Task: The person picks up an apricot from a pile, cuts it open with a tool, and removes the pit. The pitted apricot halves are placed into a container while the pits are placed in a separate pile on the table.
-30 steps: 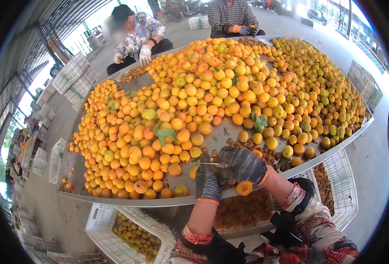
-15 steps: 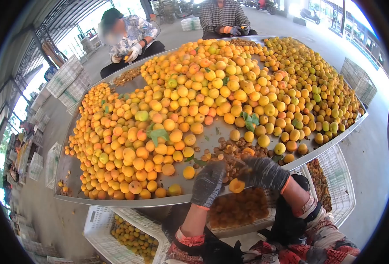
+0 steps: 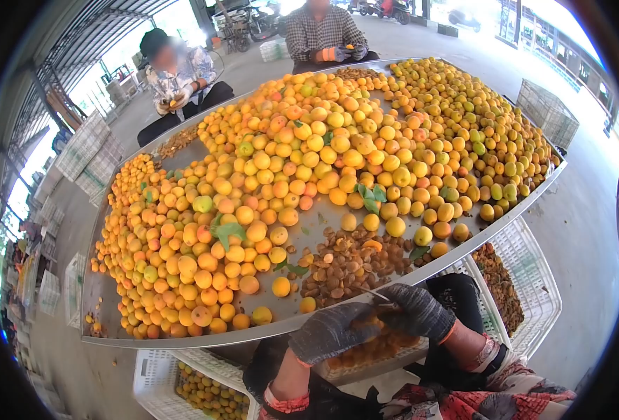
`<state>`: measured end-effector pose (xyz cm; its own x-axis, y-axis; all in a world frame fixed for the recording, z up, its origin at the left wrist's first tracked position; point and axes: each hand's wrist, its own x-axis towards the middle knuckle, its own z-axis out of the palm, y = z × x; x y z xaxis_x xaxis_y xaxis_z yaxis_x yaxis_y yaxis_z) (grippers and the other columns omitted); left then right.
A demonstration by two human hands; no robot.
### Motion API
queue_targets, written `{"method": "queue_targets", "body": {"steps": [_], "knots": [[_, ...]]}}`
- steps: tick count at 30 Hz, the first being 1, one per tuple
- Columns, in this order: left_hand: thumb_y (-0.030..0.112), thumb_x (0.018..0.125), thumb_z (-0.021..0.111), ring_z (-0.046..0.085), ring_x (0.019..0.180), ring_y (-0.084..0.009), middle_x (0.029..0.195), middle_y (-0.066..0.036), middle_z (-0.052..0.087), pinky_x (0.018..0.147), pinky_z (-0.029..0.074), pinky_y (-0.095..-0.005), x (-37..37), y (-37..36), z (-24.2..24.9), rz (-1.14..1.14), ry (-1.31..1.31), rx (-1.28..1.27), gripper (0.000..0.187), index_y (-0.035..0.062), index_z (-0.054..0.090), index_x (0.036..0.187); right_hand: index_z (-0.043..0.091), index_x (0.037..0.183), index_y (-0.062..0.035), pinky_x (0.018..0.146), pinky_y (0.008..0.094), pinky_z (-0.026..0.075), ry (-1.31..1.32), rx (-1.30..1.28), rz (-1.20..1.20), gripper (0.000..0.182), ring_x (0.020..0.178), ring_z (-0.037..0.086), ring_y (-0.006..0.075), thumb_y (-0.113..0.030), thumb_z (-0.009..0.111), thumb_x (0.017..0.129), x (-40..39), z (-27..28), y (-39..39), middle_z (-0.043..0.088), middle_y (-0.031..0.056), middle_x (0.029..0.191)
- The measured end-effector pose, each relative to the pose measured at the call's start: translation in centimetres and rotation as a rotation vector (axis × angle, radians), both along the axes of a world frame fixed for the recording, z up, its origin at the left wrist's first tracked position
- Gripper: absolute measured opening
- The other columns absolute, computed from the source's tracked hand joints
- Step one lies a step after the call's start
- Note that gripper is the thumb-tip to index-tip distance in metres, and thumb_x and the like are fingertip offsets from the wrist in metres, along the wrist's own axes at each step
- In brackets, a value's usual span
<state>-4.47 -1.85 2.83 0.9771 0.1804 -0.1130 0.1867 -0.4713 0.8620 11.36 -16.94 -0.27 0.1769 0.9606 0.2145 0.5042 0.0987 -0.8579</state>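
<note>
Pinching a thin metal tool (image 3: 377, 296), the gloved right hand (image 3: 419, 313) is at the table's near rim (image 3: 197, 342), just beside the curled, gloved left hand (image 3: 334, 330); whether the left grips anything, I cannot tell. Brown pits (image 3: 351, 264) heap just beyond the hands, close inside that rim. Orange fruit (image 3: 215, 241) spreads left and far, with narrow room of bare metal (image 3: 329, 216) between it and the pits. Below the rim, one white crate (image 3: 152, 381) stands left, another crate (image 3: 539, 287) right.
</note>
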Motion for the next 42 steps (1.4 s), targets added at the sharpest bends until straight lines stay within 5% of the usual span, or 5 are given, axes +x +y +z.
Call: {"method": "queue_targets", "body": {"steps": [3, 21, 29, 34, 42], "knots": [[0.025, 0.083, 0.059, 0.059, 0.086, -0.0235, 0.098, -0.014, 0.061, 0.074, 0.047, -0.0329, -0.2, -0.1, -1.0, 0.089, -0.070, -0.018, 0.033, 0.0039, 0.056, 0.109, 0.049, 0.111, -0.0013, 0.073, 0.0346, 0.050, 0.658, -0.187, -0.138, 0.032, 0.091, 0.057, 0.0259, -0.005, 0.058, 0.081, 0.9, -1.0, 0.7, 0.056, 0.0121, 0.100], [0.002, 0.076, 0.058, 0.057, 0.097, -0.0304, 0.110, -0.014, 0.056, 0.080, 0.048, -0.0349, 0.4, 1.4, -2.5, 0.341, -0.230, -0.159, 0.033, 0.0101, 0.059, 0.108, 0.047, 0.120, -0.0101, 0.077, 0.0402, 0.047, -0.939, -0.645, -0.220, 0.040, 0.097, 0.058, 0.0289, -0.019, 0.049, 0.081, 9.4, 0.3, 22.8, 0.059, 0.0129, 0.106], [0.016, 0.086, 0.056, 0.057, 0.090, -0.0138, 0.100, -0.009, 0.060, 0.074, 0.048, -0.0288, 0.6, 1.7, -3.1, 0.205, -0.426, 0.262, 0.029, 0.0000, 0.055, 0.111, 0.047, 0.124, -0.0108, 0.086, 0.0368, 0.043, -0.667, -0.443, -0.233, 0.048, 0.105, 0.053, 0.0304, -0.025, 0.058, 0.079, 10.8, -0.5, 22.8, 0.056, 0.0134, 0.115], [0.006, 0.087, 0.054, 0.056, 0.094, -0.0129, 0.105, -0.013, 0.058, 0.077, 0.047, -0.0264, 1.2, 1.5, -2.0, 0.582, -0.172, -0.664, 0.024, 0.0006, 0.056, 0.110, 0.049, 0.121, -0.0080, 0.085, 0.0359, 0.044, -0.516, -0.317, -0.247, 0.050, 0.101, 0.055, 0.0283, -0.024, 0.064, 0.076, 10.2, -0.9, 22.0, 0.056, 0.0136, 0.114], [0.021, 0.091, 0.049, 0.053, 0.094, -0.0129, 0.106, -0.008, 0.056, 0.080, 0.043, -0.0249, 2.1, 2.6, -1.8, 0.870, -0.513, -0.533, 0.036, -0.0008, 0.047, 0.120, 0.049, 0.118, -0.0052, 0.081, 0.0293, 0.046, -0.038, -0.114, -0.151, 0.055, 0.097, 0.055, 0.0170, -0.012, 0.075, 0.069, 4.6, 3.8, 16.5, 0.059, 0.0097, 0.103]]}}
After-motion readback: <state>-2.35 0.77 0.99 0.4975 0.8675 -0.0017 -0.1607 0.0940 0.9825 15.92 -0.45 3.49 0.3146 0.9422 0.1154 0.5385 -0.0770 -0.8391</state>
